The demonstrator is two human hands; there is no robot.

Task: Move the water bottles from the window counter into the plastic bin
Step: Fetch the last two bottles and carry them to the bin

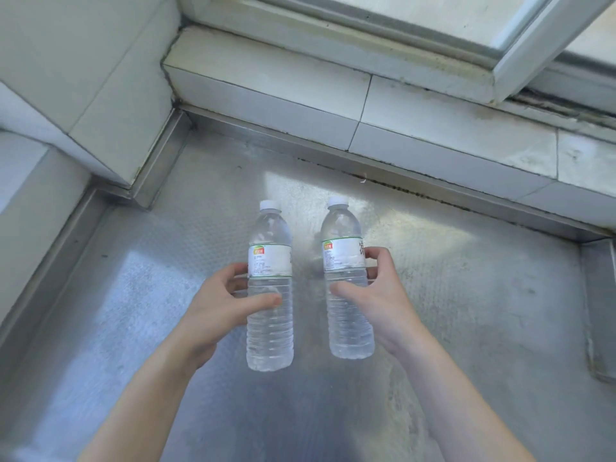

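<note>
Two clear water bottles with white caps and white labels stand upright on the steel window counter (466, 295). My left hand (213, 305) wraps around the left bottle (270, 328) just below its label, thumb across the front. My right hand (383, 295) curls around the right bottle (350, 321) at label height, thumb in front and fingers behind. I cannot tell whether the bottles are lifted off the surface. The plastic bin is not in view.
A tiled ledge (300, 91) and a window frame (500, 51) run along the far side of the counter. A tiled wall corner (110, 111) juts in at the left. A raised steel lip (600, 311) borders the counter at the right.
</note>
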